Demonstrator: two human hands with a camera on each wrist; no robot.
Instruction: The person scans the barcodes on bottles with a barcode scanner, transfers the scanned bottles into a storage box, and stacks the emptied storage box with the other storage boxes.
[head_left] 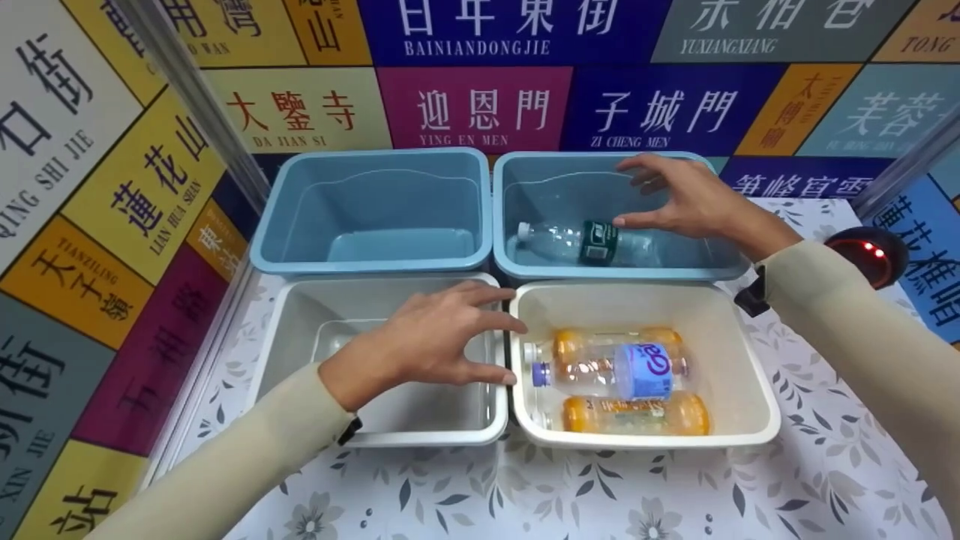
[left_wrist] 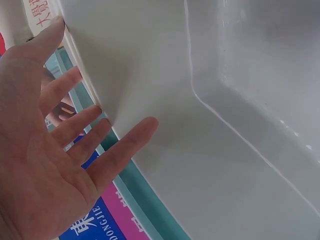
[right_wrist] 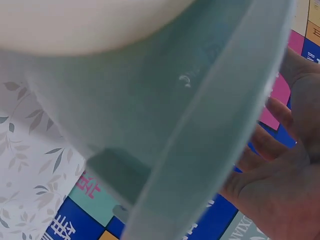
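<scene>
My left hand (head_left: 442, 334) is over the right side of the front left white bin (head_left: 427, 437), fingers spread, fingertips right at the rim between the two white bins. In the left wrist view the left palm (left_wrist: 45, 155) holds nothing. My right hand (head_left: 682, 199) hovers over the back right blue bin (head_left: 615, 274), thumb and fingers apart with nothing between them. Below it, a clear bottle with a green label (head_left: 598, 244) lies on its side. In the right wrist view the right hand (right_wrist: 285, 175) appears beyond the blue bin's rim (right_wrist: 210, 125).
In the front right white bin (head_left: 645, 440) lie a purple-capped bottle (head_left: 649, 371) and two orange-tinted bottles, one behind (head_left: 566, 345) and one in front (head_left: 637, 416). A second blue bin (head_left: 375, 266) stands back left. Sign-covered panels (head_left: 472, 105) rise behind. A black device (head_left: 866, 255) with red lights is at right.
</scene>
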